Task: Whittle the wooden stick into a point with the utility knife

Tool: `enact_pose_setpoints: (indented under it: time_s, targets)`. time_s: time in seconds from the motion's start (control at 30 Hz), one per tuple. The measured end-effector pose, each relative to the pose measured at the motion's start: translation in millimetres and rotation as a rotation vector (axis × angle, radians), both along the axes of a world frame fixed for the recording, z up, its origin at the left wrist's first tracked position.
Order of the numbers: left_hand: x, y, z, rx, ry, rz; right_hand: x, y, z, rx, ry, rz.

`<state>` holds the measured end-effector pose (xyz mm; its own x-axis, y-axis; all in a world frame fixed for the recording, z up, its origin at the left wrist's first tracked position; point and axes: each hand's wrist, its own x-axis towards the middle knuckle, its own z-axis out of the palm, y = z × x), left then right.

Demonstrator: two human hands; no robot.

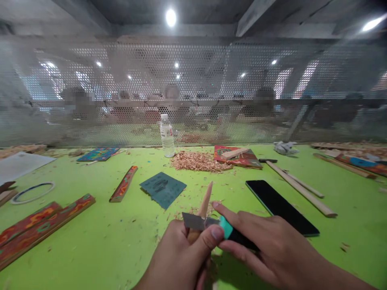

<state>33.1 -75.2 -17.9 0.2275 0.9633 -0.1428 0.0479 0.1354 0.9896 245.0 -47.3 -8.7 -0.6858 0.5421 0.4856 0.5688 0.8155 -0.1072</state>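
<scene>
A pointed wooden stick [206, 200] stands up out of my left hand [184, 251], whose fingers are wrapped round its lower part. My right hand [266, 241] grips a utility knife [226, 228] with a black and teal handle. The knife's broad blade [193, 221] lies across the stick, touching it just above my left fingers. My left thumb presses near the base of the blade. Below my hands the stick's lower end is mostly hidden. A green sandpaper sheet [163, 188] with dark worn patches lies beyond my left hand.
A black phone [281, 205] lies right of my hands, beside a long wooden rod [302, 189]. Wood shavings [199, 162] are heaped near a water bottle [167, 137]. Painted wooden strips [45, 229] lie left. A perforated metal screen [193, 88] closes off the green table's [99, 245] far side.
</scene>
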Motion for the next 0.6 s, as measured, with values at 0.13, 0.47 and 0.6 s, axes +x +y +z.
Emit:
enact_pose_setpoints:
  time_s: [0.13,0.47,0.6]
  targets:
    - [1.4,1.4,0.4,-0.026,0.023,0.04,-2.5,-2.3,-4.2,0.005,0.002,-0.027]
    - [7.3,2.2,-7.8,-0.144,-0.066,0.029,-4.7,-4.5,-6.3,0.114,0.023,-0.051]
    - [7.0,1.3,-11.8,-0.162,-0.102,0.029,-0.2,-0.6,-7.6,0.153,0.098,-0.111]
